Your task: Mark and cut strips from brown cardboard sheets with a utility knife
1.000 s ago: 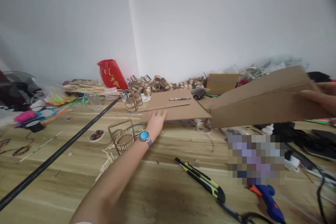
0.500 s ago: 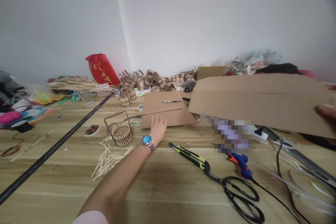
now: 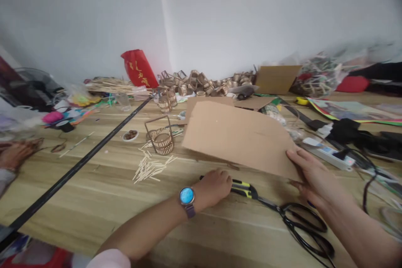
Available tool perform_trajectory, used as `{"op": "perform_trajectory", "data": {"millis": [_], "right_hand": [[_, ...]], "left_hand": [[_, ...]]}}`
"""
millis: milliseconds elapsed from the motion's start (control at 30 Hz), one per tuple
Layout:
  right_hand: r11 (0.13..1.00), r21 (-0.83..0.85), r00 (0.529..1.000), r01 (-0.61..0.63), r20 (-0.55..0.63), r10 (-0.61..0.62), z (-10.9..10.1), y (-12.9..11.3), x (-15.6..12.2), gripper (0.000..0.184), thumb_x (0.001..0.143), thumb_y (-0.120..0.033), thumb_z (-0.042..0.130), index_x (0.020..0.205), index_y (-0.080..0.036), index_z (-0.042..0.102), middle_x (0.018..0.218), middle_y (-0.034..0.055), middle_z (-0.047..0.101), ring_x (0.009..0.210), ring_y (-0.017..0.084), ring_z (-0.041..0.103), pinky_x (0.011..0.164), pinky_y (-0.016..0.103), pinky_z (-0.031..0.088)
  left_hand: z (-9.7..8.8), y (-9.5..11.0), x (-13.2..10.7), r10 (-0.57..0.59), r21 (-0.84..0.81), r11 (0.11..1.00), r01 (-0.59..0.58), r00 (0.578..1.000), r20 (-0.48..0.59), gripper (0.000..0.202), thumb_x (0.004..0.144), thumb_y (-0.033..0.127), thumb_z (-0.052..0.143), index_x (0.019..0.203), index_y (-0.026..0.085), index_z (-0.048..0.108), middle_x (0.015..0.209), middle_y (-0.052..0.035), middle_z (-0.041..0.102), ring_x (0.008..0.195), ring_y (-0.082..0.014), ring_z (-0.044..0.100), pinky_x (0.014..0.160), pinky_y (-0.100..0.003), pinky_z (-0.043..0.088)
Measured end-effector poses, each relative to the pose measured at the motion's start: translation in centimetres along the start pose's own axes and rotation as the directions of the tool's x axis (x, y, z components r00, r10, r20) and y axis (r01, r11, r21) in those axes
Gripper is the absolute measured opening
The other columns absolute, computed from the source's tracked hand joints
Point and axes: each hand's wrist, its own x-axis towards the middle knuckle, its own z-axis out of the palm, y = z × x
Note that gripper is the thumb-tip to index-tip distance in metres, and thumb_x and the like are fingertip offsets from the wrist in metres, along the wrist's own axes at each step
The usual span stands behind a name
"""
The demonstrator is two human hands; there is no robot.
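Note:
My right hand [image 3: 309, 171] grips the right end of a flat piece of brown cardboard [image 3: 235, 134], thumb on top, and holds it tilted above the table. My left hand [image 3: 216, 186], a watch on its wrist, is closed over the middle of a yellow-and-black utility knife [image 3: 243, 188] lying on the table. Just right of the knife lie black-handled scissors [image 3: 306, 226]. Behind the held sheet, more cardboard [image 3: 210, 100] is partly covered. A small basket of sticks with a tall handle [image 3: 163, 140] stands to the left, near a heap of short sticks [image 3: 150, 168].
A black bar [image 3: 84, 159] runs across the table at left. Beyond it is another person's hand [image 3: 20, 153]. Small baskets [image 3: 201, 83] are piled along the wall. A power strip [image 3: 329, 153] with cables lies at right, and a bowl of brown beads [image 3: 130, 135] at left.
My left hand has left the cardboard on the table and come nearer, onto the utility knife. My right hand has brought the held cardboard sheet left and nearer. The view has turned right.

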Motion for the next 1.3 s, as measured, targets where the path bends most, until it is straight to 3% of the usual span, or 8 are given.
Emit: {"op": "perform_trajectory", "data": {"millis": [100,300,533,767,933,1033,1133,1300], "right_hand": [[0.994,0.035,0.989,-0.105,0.111,0.1,1.9,1.2,-0.3,0.029,0.08,-0.035,0.061,0.109,-0.031,0.06,0.09,0.0042,0.077,0.076,0.025,0.074,0.049,0.029,0.054],[0.994,-0.113,0.953,-0.015,0.298,0.048,4.8,5.3,0.2,0.034,0.084,-0.043,0.052,0.116,-0.032,0.057,0.098,0.0071,0.077,0.085,0.029,0.075,0.065,0.041,0.061],[0.941,-0.321,0.914,0.107,0.404,0.033,5.8,8.2,0.4,0.03,0.086,-0.045,0.045,0.104,-0.031,0.064,0.084,0.0078,0.078,0.081,0.029,0.075,0.068,0.043,0.061],[0.783,-0.551,0.936,0.289,0.336,-0.109,1.9,7.2,1.7,0.036,0.071,-0.05,0.062,0.095,-0.024,0.07,0.094,0.0123,0.076,0.093,0.034,0.071,0.089,0.051,0.055],[0.283,-0.771,0.805,0.57,0.457,-0.378,-5.4,7.3,-1.8,0.045,0.087,-0.053,0.049,0.114,-0.023,0.07,0.114,0.014,0.072,0.112,0.033,0.065,0.098,0.05,0.051],[0.115,-0.783,0.766,0.612,0.55,-0.333,-8.3,9.6,-5.3,0.045,0.085,-0.056,0.056,0.119,-0.03,0.07,0.122,0.01,0.07,0.112,0.032,0.066,0.091,0.047,0.057],[-0.003,-0.816,0.761,0.578,0.54,-0.359,-9.2,12.1,-7.5,0.048,0.086,-0.054,0.057,0.126,-0.032,0.068,0.127,0.0096,0.069,0.112,0.033,0.066,0.089,0.05,0.058],[-0.052,-0.878,0.785,0.476,0.45,-0.426,-9.6,13.5,-8.6,0.039,0.091,-0.044,0.049,0.117,-0.028,0.072,0.119,0.0097,0.072,0.107,0.031,0.067,0.088,0.048,0.059]], "left_hand": [[-0.7,0.7,-5.4,-0.09,0.039,0.995,0.09,0.996,-0.005,0.027,0.093,0.007,0.048,0.119,0.009,0.055,0.113,-0.0148,0.061,0.106,-0.0269,0.057,0.085,-0.035,0.051],[-1.4,-0.1,-15.8,-0.296,-0.074,0.949,0.308,0.945,0.136,0.044,0.088,-0.001,0.046,0.127,0.018,0.055,0.124,-0.0098,0.061,0.114,-0.0235,0.056,0.1,-0.036,0.047],[-0.2,-2.7,-21.9,-0.536,-0.069,0.83,0.553,0.826,0.176,0.069,0.077,-0.011,0.035,0.136,0.018,0.055,0.13,-0.0099,0.06,0.125,-0.0234,0.053,0.108,-0.039,0.044],[0.8,-5.0,-22.8,-0.564,-0.058,0.817,0.573,0.817,0.122,0.071,0.074,-0.009,0.035,0.132,0.023,0.061,0.132,-0.0072,0.064,0.125,-0.0216,0.056,0.108,-0.041,0.046],[1.5,-4.8,-22.5,-0.516,-0.004,0.857,0.516,0.856,0.038,0.057,0.083,0.009,0.049,0.136,0.027,0.06,0.145,-0.0074,0.055,0.134,-0.0294,0.051,0.111,-0.049,0.044],[1.8,-3.7,-20.4,-0.398,-0.041,0.917,0.397,0.917,-0.021,0.049,0.091,0.029,0.056,0.14,0.03,0.056,0.149,-0.0065,0.051,0.134,-0.0301,0.051,0.109,-0.047,0.047],[2.3,-2.7,-16.9,-0.302,-0.05,0.952,0.302,0.953,-0.005,0.053,0.09,0.026,0.059,0.142,0.032,0.053,0.151,-0.0056,0.048,0.136,-0.0297,0.049,0.11,-0.046,0.046],[2.7,-2.8,-11.2,-0.343,0.008,0.939,0.343,0.938,0.056,0.057,0.086,0.021,0.063,0.142,0.027,0.054,0.153,-0.0122,0.045,0.14,-0.0365,0.043,0.112,-0.056,0.04]]}}
